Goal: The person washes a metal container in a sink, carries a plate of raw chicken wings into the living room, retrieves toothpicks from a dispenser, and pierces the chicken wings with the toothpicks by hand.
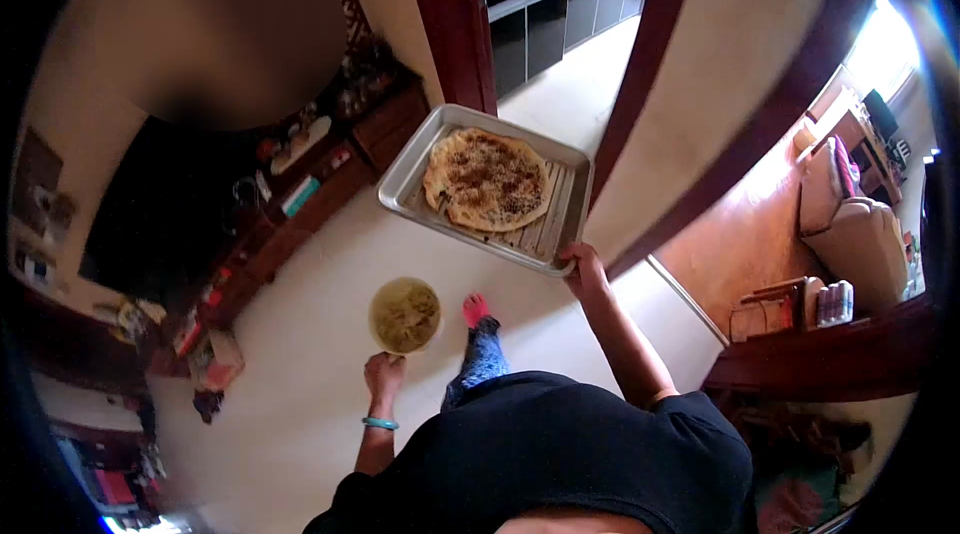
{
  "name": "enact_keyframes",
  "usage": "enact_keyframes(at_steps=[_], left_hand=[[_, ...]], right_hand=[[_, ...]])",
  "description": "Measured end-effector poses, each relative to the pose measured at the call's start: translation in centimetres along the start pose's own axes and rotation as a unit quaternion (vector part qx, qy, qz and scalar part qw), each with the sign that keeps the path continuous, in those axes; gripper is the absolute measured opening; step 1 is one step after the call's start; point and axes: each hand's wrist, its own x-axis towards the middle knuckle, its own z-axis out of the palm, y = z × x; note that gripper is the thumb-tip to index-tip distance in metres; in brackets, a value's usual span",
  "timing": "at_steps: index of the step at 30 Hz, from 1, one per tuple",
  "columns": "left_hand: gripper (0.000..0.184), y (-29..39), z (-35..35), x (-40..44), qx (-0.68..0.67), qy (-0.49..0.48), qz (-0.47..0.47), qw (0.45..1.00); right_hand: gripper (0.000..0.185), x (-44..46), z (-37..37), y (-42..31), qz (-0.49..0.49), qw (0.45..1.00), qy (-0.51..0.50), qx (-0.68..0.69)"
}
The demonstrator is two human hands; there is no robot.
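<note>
A round, uneven flatbread (490, 179), its pale crust blistered and its middle crusted with brown, grainy topping, lies flat on a metal tray (587, 196), nearer the left edge; bare parallel ridges show toward the right edge. The tray is rectangular with rounded corners. The person's right grip (583, 266) is clamped on its near right corner, arm stretched forward. Lower down, the left grip (384, 378) is clamped on a round bowl (405, 352) of yellowish-green, lumpy contents, a smooth turquoise bangle (380, 424) circling that wrist.

Dark cabinets (546, 34) up top, beige sofa (862, 242) far right
</note>
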Motion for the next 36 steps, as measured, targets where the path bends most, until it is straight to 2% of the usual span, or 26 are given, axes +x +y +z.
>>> enact_keyframes(at_steps=[1,2,4,5,7,10,11,12,16,17,18,19,20,21,22,23,24,25,26,27,28,30,31,32,33,36], left_hand=[[0.023,0.3,0.4,0.3,0.117,-0.005,0.063,0.991],[0.027,0.4,1.0,-0.7,0.018,-0.039,0.020,0.999],[0.026,-0.2,3.2,-0.5,0.055,-0.004,0.100,0.993],[0.026,-0.8,4.1,-0.1,0.055,-0.006,0.101,0.993],[0.025,-1.4,4.3,0.7,-0.084,-0.016,0.111,0.990],[0.031,0.9,2.3,0.2,-0.025,-0.019,0.100,0.994],[0.031,2.9,0.5,-0.2,-0.041,-0.041,0.039,0.998],[0.031,2.4,0.1,-0.5,-0.040,-0.042,0.035,0.998],[0.035,0.8,-0.5,-1.9,-0.025,-0.048,0.025,0.998],[0.036,1.4,-2.6,-2.4,-0.001,-0.058,0.037,0.998],[0.036,3.0,-3.4,-1.4,-0.024,-0.084,0.038,0.995],[0.034,2.5,-2.6,-3.0,0.026,-0.110,-0.032,0.993],[0.034,2.2,-2.9,-2.8,-0.007,-0.081,0.006,0.997],[0.034,1.7,-4.2,-2.5,0.012,-0.122,0.008,0.992],[0.031,0.4,-4.6,-3.8,-0.021,-0.094,0.094,0.991],[0.031,-1.5,-4.7,-4.4,-0.039,-0.087,0.091,0.991],[0.030,0.1,-5.5,-1.4,-0.006,-0.107,0.017,0.994],[0.031,8.5,-3.4,7.1,-0.027,-0.130,0.028,0.991],[0.032,7.6,-4.5,5.2,-0.053,-0.150,0.045,0.986],[0.034,5.8,-5.7,3.0,-0.038,-0.161,-0.008,0.986],[0.034,3.4,-4.9,1.6,-0.044,-0.161,-0.005,0.986],[0.035,-0.6,-1.2,1.2,-0.010,-0.184,0.060,0.981],[0.038,1.9,-4.3,-1.3,-0.081,-0.173,0.032,0.981],[0.039,0.3,-1.3,-0.3,-0.103,-0.180,0.052,0.977],[0.039,2.5,-2.5,-0.5,-0.060,-0.201,0.040,0.977],[0.039,1.7,0.6,1.9,-0.052,-0.182,0.132,0.973]], right_hand=[[0.012,-1.9,0.4,-1.4,0.014,0.999,-0.030,-0.021],[0.013,-4.4,0.4,-2.9,0.026,0.997,-0.057,-0.046],[0.013,-5.1,0.5,-3.3,0.043,0.997,-0.063,-0.014],[0.013,-5.3,0.7,-3.1,0.061,0.995,-0.071,0.032],[0.014,-6.1,1.4,-2.9,0.055,0.994,-0.064,0.072],[0.016,-5.6,0.0,-0.1,0.037,0.989,-0.076,0.119],[0.016,-4.4,-0.7,0.9,0.057,0.990,-0.082,0.100],[0.017,-4.4,-1.2,1.8,0.081,0.989,-0.090,0.079],[0.013,-8.3,4.1,0.7,-0.019,0.999,0.002,0.044],[0.011,-10.3,5.1,0.8,-0.125,0.985,0.057,0.109],[0.011,-10.5,4.8,-0.2,-0.131,0.984,0.060,0.107],[0.011,-11.1,4.8,-0.5,-0.145,0.985,0.080,0.042],[0.010,-12.0,5.3,-1.0,-0.165,0.981,0.105,-0.017],[0.011,-13.6,5.7,-0.5,-0.187,0.977,0.101,-0.021],[0.012,-15.3,6.1,-0.2,-0.209,0.972,0.098,-0.029],[0.011,-17.6,6.7,0.5,-0.229,0.968,0.100,-0.030],[0.011,-11.6,8.7,0.3,-0.155,0.981,0.113,-0.035],[0.010,-1.7,10.6,-6.2,-0.169,0.976,0.132,-0.033],[0.009,-4.6,10.4,-5.7,-0.190,0.970,0.149,-0.030],[0.006,-7.0,10.0,-4.1,-0.144,0.979,0.139,-0.037],[0.006,-8.3,9.7,-2.2,-0.181,0.973,0.142,-0.026],[0.009,-9.9,8.1,0.2,-0.155,0.982,0.112,0.009],[0.011,-11.8,7.8,2.2,-0.172,0.978,0.113,0.026],[0.013,-11.5,7.7,3.1,-0.193,0.974,0.114,0.041],[0.015,-11.4,8.1,2.2,-0.181,0.975,0.117,0.051],[0.012,-11.3,7.7,3.4,-0.224,0.967,0.111,0.048]])
